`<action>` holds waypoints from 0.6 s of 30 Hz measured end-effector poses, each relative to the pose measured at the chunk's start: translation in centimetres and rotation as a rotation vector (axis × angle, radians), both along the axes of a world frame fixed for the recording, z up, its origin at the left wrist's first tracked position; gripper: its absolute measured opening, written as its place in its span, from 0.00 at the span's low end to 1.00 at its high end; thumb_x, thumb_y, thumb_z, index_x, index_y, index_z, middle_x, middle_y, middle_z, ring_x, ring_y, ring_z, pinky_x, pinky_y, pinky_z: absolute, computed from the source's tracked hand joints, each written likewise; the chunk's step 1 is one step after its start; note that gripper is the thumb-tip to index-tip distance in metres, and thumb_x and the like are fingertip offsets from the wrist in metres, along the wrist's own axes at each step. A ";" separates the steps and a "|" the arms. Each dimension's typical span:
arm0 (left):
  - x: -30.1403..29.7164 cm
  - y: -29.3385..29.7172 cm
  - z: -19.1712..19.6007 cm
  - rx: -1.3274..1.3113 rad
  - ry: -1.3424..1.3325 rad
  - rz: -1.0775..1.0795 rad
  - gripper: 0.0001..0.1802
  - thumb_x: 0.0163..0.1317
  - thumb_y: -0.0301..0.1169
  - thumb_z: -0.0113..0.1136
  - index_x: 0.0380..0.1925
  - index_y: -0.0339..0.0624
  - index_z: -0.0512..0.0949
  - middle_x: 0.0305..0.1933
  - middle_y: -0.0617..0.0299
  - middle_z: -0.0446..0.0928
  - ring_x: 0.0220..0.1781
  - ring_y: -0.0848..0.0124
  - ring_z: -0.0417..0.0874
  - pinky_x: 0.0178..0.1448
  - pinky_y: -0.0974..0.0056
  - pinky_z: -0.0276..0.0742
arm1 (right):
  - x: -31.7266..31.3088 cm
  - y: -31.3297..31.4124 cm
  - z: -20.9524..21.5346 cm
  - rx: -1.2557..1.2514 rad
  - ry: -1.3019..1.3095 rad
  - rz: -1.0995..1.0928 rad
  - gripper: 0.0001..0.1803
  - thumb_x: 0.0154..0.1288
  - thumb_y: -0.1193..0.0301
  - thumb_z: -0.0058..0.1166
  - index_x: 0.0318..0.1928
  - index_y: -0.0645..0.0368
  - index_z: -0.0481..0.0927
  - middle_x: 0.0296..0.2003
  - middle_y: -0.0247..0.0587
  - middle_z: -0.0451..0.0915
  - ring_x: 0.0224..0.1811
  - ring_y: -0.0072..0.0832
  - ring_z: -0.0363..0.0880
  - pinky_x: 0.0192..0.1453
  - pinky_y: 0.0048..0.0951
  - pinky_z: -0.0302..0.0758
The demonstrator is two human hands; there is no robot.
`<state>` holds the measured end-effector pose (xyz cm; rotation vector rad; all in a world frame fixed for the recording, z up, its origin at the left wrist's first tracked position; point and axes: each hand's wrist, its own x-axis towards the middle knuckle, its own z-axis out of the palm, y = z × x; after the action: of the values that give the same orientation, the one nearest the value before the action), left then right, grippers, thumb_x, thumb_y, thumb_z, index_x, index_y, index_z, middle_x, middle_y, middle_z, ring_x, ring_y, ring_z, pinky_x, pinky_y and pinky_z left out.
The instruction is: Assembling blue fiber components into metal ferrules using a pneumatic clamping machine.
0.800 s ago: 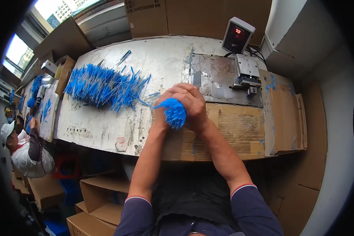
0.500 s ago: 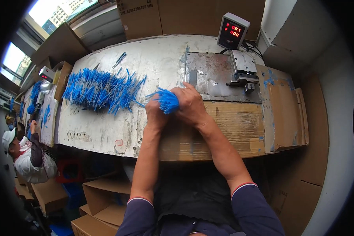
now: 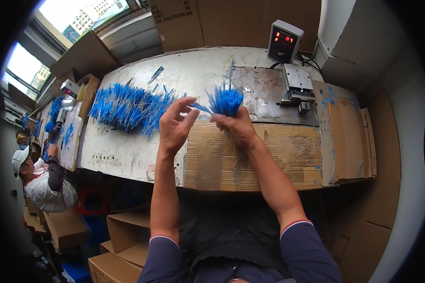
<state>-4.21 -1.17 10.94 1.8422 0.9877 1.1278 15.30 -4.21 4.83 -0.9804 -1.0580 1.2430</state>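
Head view: white, scuffed tabletop (image 3: 127, 151) w/ blue stains, front part covered by taped cardboard sheet (image 3: 250, 160). Metal plate (image 3: 264, 96) set at centre-back, small clamp device (image 3: 297, 87) on its right edge, grey display box (image 3: 284, 41) w/ red digits behind. Big heap of blue strips (image 3: 127, 106) lies left-centre.

Right hand (image 3: 238, 127) over cardboard edge, fingers clenched round a bundle of blue strips (image 3: 225, 100), tips fanned up. Left hand (image 3: 174, 126) just beside it, fingers released, spread, one strip touching fingertips.

Cardboard boxes behind & below tabletop; windows upper left; another person in white cap (image 3: 20, 158) at far left.
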 end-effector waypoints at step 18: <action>4.9 1.2 1.5 0.167 0.111 -0.247 0.29 0.80 0.50 0.44 0.66 0.39 0.74 0.68 0.49 0.75 0.71 0.61 0.73 0.72 0.59 0.68 | -0.8 0.8 -1.4 0.180 -0.128 -0.056 0.11 0.58 0.76 0.71 0.42 0.62 0.86 0.35 0.37 0.88 0.35 0.24 0.86 0.45 0.29 0.83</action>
<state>0.71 0.07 12.40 2.1142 0.7189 0.9915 14.50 -3.36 3.38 -0.9538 -1.2123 1.0309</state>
